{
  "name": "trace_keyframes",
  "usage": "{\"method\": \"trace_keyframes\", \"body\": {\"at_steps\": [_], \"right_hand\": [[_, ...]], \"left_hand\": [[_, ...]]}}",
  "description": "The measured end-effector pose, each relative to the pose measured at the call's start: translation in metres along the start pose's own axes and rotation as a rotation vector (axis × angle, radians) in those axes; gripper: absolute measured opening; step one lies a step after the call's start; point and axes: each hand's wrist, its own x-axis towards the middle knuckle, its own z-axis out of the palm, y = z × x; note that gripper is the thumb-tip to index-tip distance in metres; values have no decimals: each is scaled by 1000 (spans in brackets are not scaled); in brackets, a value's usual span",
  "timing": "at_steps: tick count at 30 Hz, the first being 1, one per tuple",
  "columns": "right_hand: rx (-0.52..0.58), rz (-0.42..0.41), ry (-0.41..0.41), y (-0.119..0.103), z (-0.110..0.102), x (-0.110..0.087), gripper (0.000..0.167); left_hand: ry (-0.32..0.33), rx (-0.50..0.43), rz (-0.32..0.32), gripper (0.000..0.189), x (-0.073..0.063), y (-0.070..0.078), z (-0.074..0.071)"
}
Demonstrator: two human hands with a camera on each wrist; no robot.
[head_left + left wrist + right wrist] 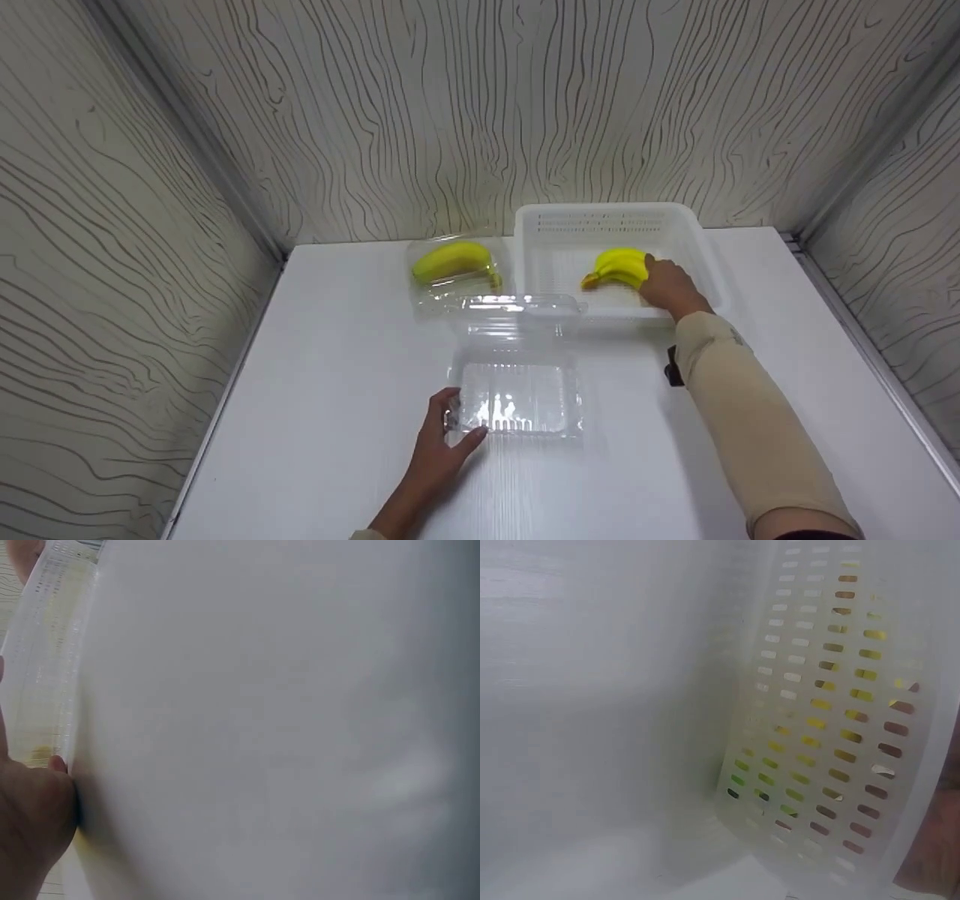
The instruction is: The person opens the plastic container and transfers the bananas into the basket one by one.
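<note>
An open clear plastic clamshell container (pixel 514 397) lies on the table, its lid raised toward the back. My left hand (pixel 439 442) holds its near left corner, thumb at the front edge and fingers along the left side. In the left wrist view that hand (pixel 34 810) shows at the lower left against the clear plastic. My right hand (pixel 670 287) reaches into a white basket (pixel 709 281) and grips the right end of some yellow bananas (pixel 619 264), their stem pointing left. Through the slots of the basket wall (pixel 817 675), the right wrist view shows patches of yellow.
Behind the open container and left of the basket stands another clear plastic container (pixel 420 304) with a banana (pixel 454 261) inside. The white table (pixel 322 360) is bounded by wood-patterned panels (pixel 450 112) at the back and sides.
</note>
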Motion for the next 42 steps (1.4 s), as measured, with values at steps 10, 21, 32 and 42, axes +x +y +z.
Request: {"method": "trace_keyframes", "body": {"at_steps": [10, 21, 32, 42], "right_hand": [[29, 0, -14, 1, 0, 1, 69], [31, -51, 74, 6, -7, -3, 86], [239, -283, 288, -37, 16, -56, 79], [375, -465, 269, -55, 49, -97, 60]], "left_hand": [[-16, -32, -14, 75, 1, 2, -1], [1, -54, 1, 75, 2, 2, 3], [-15, -29, 0, 77, 1, 1, 0], [-10, -40, 23, 76, 0, 0, -1]]}}
